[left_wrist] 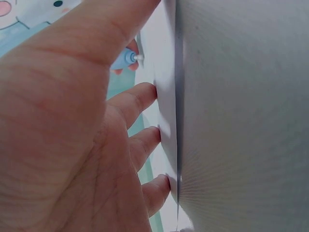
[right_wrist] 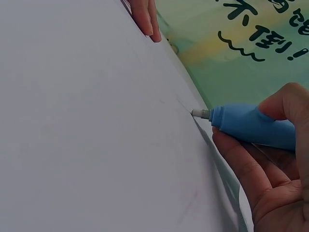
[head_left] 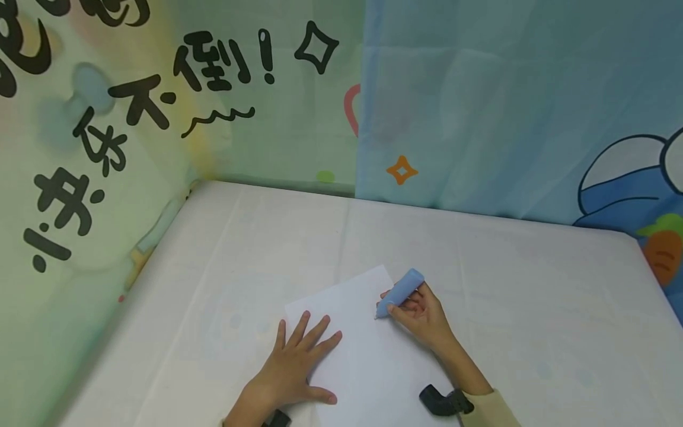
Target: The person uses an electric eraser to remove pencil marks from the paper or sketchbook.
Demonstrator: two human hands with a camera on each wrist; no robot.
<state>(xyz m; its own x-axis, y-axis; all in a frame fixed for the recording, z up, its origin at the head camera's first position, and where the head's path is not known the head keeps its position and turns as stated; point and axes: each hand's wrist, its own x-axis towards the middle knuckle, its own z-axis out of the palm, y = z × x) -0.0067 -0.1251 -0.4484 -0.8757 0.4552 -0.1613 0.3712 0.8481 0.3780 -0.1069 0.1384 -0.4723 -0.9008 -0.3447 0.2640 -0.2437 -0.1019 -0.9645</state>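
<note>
A white sheet of paper (head_left: 354, 344) lies at a slant on the white-covered table. My left hand (head_left: 293, 365) rests on its left part with fingers spread and straight. Over the sheet's upper right edge, my right hand (head_left: 429, 320) grips a thick blue electric eraser (head_left: 402, 290) between thumb and fingers. In the right wrist view the white eraser tip (right_wrist: 200, 113) points down at the paper (right_wrist: 106, 121); whether it touches is hard to tell. Past the left thumb, the left wrist view shows the same blue eraser (left_wrist: 124, 59). Faint marks appear on the sheet.
White cloth (head_left: 229, 255) covers the table around the paper. A green printed backdrop (head_left: 288, 136) stands at the left and back, a blue one (head_left: 469, 118) at the back right. Each wrist wears a black strap, such as the right one (head_left: 447, 402).
</note>
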